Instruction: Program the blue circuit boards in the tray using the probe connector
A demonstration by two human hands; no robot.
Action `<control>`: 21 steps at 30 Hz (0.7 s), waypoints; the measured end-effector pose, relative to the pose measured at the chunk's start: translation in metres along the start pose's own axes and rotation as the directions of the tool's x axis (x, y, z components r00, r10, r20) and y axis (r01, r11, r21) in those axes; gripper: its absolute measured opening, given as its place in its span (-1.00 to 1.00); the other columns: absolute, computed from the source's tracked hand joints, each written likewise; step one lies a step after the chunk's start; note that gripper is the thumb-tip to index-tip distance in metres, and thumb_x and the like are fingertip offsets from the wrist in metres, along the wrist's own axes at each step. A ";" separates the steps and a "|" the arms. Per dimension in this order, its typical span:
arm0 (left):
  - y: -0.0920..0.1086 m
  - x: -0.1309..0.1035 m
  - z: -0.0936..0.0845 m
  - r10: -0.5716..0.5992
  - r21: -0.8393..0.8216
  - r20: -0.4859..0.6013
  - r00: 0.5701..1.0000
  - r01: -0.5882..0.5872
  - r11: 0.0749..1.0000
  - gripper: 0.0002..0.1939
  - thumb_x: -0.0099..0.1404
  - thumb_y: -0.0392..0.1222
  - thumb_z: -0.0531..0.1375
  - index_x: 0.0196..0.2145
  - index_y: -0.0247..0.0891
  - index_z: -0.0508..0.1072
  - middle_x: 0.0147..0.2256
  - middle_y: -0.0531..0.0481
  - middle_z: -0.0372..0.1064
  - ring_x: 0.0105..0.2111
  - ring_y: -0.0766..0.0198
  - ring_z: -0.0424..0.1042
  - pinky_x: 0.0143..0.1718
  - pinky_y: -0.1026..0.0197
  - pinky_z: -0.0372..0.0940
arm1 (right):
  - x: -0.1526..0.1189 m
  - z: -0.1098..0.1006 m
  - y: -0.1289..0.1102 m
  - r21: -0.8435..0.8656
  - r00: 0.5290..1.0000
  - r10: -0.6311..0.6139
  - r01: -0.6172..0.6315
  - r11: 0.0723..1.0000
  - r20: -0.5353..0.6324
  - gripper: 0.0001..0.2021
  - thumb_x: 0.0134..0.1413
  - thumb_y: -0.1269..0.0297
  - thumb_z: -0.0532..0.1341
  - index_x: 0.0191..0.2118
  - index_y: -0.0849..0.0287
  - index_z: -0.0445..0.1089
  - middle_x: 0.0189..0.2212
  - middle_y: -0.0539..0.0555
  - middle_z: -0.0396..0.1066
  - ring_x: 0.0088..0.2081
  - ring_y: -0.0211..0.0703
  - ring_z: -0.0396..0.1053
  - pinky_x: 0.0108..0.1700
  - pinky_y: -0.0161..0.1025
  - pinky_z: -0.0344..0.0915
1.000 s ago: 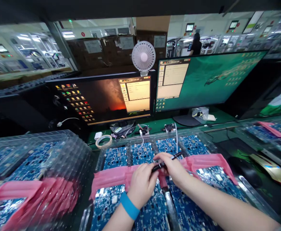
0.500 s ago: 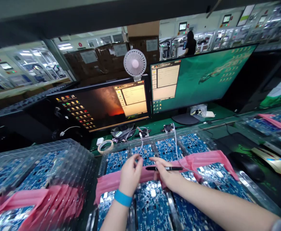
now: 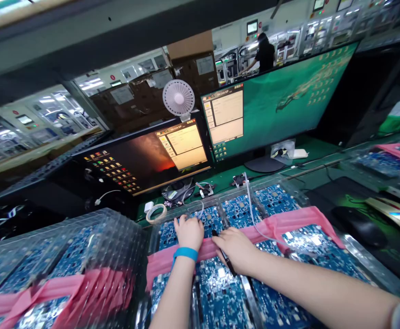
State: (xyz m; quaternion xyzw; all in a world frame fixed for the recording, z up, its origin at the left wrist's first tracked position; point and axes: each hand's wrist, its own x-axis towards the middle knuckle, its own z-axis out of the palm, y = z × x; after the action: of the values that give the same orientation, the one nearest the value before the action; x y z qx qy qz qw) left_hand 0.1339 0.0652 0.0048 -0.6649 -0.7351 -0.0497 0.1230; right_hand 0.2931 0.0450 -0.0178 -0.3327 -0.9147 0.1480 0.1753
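My left hand (image 3: 189, 235), with a blue band at the wrist, rests over the upper row of blue circuit boards (image 3: 213, 290); its fingers are curled downward and I cannot make out what is under them. My right hand (image 3: 237, 249) is closed around a black pen (image 3: 228, 261), over the pink strip (image 3: 292, 219) that crosses the boards. The boards lie in a clear plastic tray. A white cable (image 3: 250, 201) runs from a small black device (image 3: 239, 180) down across the tray.
A stack of clear trays with boards and pink strips (image 3: 97, 288) stands at the left. Behind are two monitors (image 3: 278, 100), a white fan (image 3: 178, 98) and a tape roll (image 3: 156, 213). A black mouse (image 3: 359, 226) lies right. A person (image 3: 265, 54) stands far behind.
My left hand has turned palm down onto the upper boards. The pen in my right hand has swung from level to steeply slanted. The head view has tilted and shifted.
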 end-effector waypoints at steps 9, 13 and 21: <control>0.003 0.005 -0.002 0.041 0.034 0.109 0.993 -0.045 0.998 -0.69 0.17 -0.24 -0.06 -0.47 -0.38 0.45 -0.40 -0.26 0.42 -0.06 -0.01 0.18 0.03 -0.09 -0.17 | 0.000 -0.005 0.002 -0.020 0.999 0.009 -0.008 1.000 0.047 -0.81 0.05 0.31 0.03 -0.22 0.24 0.25 -0.44 0.10 0.27 -0.33 -0.14 0.21 -0.22 -0.21 -0.02; 0.000 0.010 -0.010 0.003 0.005 0.156 0.988 -0.003 1.000 -0.69 0.21 -0.25 -0.10 -0.43 -0.35 0.42 -0.34 -0.23 0.41 -0.10 0.06 0.26 0.01 -0.06 -0.11 | -0.002 -0.006 0.002 -0.012 0.998 0.013 -0.012 1.000 0.061 -0.82 0.03 0.32 0.05 -0.22 0.24 0.25 -0.44 0.10 0.28 -0.32 -0.14 0.22 -0.21 -0.21 -0.02; -0.006 -0.056 -0.064 -0.087 -0.069 0.147 0.985 0.098 0.993 -0.71 0.25 -0.18 -0.11 -0.45 -0.26 0.36 -0.31 -0.09 0.40 -0.13 0.10 0.29 0.02 -0.08 -0.09 | -0.006 -0.008 0.006 0.026 0.999 -0.005 0.004 1.000 0.048 -0.74 0.03 0.33 0.07 -0.12 0.24 0.24 -0.37 0.12 0.29 -0.24 -0.12 0.20 -0.16 -0.22 -0.01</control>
State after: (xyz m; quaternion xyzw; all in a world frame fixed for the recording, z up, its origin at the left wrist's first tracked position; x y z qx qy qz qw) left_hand 0.1401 -0.0049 0.0527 -0.6360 -0.7698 -0.0352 0.0416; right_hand 0.3042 0.0461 -0.0143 -0.3245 -0.9174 0.1675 0.1580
